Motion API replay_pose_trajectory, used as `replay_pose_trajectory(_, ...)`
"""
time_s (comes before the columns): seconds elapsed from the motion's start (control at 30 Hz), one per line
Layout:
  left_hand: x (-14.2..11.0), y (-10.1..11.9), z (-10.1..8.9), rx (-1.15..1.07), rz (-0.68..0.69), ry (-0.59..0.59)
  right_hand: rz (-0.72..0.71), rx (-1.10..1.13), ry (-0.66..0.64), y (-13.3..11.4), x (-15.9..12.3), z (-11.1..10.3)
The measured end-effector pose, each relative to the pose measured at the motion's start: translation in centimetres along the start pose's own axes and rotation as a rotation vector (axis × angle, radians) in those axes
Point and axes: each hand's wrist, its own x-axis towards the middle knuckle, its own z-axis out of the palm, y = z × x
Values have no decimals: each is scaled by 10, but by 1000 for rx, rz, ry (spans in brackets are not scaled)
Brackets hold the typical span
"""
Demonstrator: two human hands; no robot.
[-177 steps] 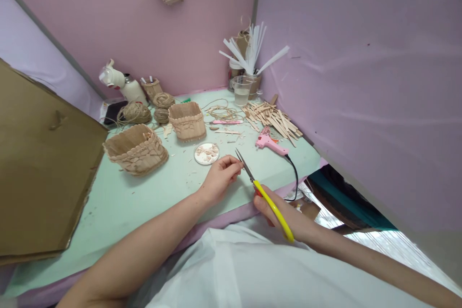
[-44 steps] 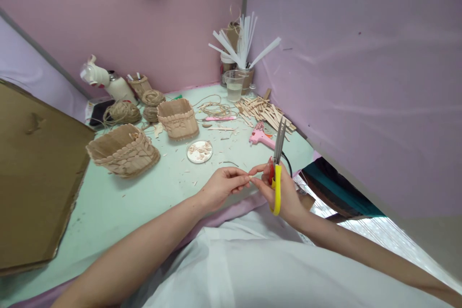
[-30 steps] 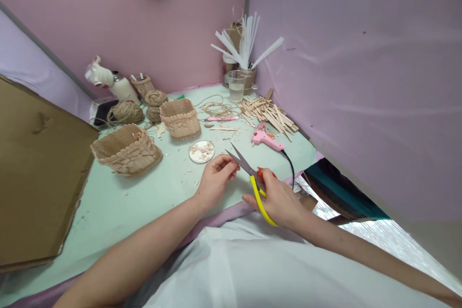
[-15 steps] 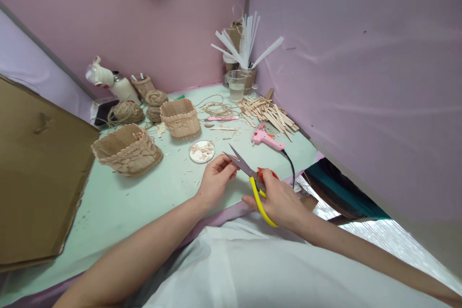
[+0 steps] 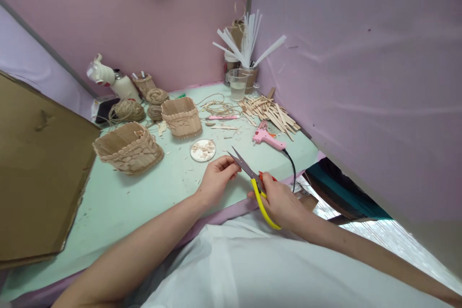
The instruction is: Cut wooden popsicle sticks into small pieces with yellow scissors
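My right hand [image 5: 283, 199] is wrapped round the handles of a pair of scissors [image 5: 249, 169], one loop yellow and the other red-orange. The blades point up and left, slightly apart, beside the fingertips of my left hand [image 5: 215, 175]. Finger and thumb of that left hand are pinched together; what they hold, if anything, is too small or hidden to make out. Just beyond it, a round white dish [image 5: 195, 158] contains small pale wood chips [image 5: 205, 148]. A woven-looking wooden basket [image 5: 124, 156] stands to the left, and a smaller basket [image 5: 181, 125] sits behind the dish.
A pink glue gun [image 5: 269, 139] with a black cord lies at the right, near a pile of wooden sticks [image 5: 279, 118]. Twine balls [image 5: 128, 110], a pink cutter [image 5: 223, 117] and a cup of liquid [image 5: 238, 89] are farther back. Cardboard [image 5: 39, 168] leans at the left.
The scissors have opened or shifted only slightly, their tips now a little right of and clearer from the left fingertips. Both hands stay nearly in place; the view has shifted a little.
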Motion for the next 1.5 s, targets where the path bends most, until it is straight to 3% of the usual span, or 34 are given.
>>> replay_pose_trajectory(0.27, 1, 3, -4, -33, -100, -41, -8, 238, -52, 2, 5, 5)
replay_pose_trajectory(0.5, 3, 1, -6, -89, -195, -45, -32, 349, 52, 3, 9, 4)
replay_pose_trajectory(0.73, 5, -1, -6, -102, -171, -19, -61, 446, 46, 1, 8, 5)
replay_pose_trajectory(1.03, 4, -3, -7, -37, -157, -86, -48, 475, 84, -1, 13, 1)
replay_pose_trajectory(1.23, -8, 8, 6, 37, 37, -197, -67, 242, 95, -2, 22, -6)
replay_pose_trajectory(1.33, -11, 5, 18, 49, -38, -139, -152, 121, 71, -4, 30, -4)
replay_pose_trajectory(1.5, -1, -8, 26, -42, 19, 184, -329, 16, 194, -9, 38, 0)
